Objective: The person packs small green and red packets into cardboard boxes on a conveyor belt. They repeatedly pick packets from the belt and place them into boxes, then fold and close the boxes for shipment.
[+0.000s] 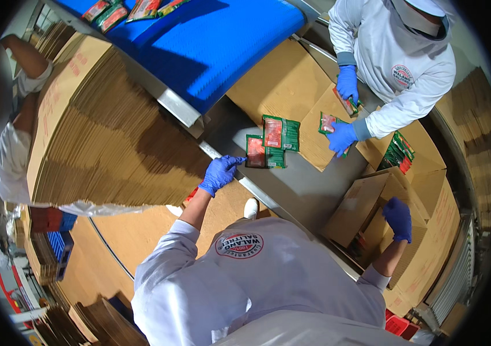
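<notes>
My left hand [221, 175], in a blue glove, reaches over the near metal edge of the table. Its extended fingertips are at the left edge of a red-and-green packet [255, 152]; firm contact cannot be made out. Another red-and-green packet [281, 132] overlaps that one from above. My right hand [397, 219], also gloved, is over an open cardboard box [418, 264] with its fingers curled. No item shows in it, but its inner side is hidden. Dim packets [358, 244] lie inside the box.
Across the table, a co-worker's gloved hands [342, 137] handle packets on cardboard [314, 108]. Another open carton [429, 151] holds several packets. A blue conveyor belt [176, 56] carries packets at its far end. Flattened cartons [120, 129] are stacked left, near another person [5, 160].
</notes>
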{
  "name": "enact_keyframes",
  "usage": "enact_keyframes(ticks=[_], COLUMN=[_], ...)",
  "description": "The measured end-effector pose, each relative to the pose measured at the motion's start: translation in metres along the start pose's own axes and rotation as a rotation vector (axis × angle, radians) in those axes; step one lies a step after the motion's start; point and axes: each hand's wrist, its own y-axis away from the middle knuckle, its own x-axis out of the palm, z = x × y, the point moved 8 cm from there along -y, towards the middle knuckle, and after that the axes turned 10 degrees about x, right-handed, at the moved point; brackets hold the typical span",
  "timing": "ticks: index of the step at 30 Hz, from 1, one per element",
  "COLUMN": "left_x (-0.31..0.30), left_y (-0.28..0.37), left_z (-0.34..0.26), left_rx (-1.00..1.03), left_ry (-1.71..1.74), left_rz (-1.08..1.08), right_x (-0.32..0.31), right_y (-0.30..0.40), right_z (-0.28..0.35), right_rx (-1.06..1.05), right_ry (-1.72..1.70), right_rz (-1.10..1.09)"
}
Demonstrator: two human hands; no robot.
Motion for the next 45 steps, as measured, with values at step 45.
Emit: enact_keyframes(ticks=[45], left_x=[-0.040], left_y=[0.134], left_z=[0.063], left_rx=[-0.432], left_ry=[0.178], left_rz=[-0.391], right_x=[0.291], right_y=[-0.060], right_z=[0.350], right_rx=[-0.410], right_ry=[0.111], right_rz=[0.567])
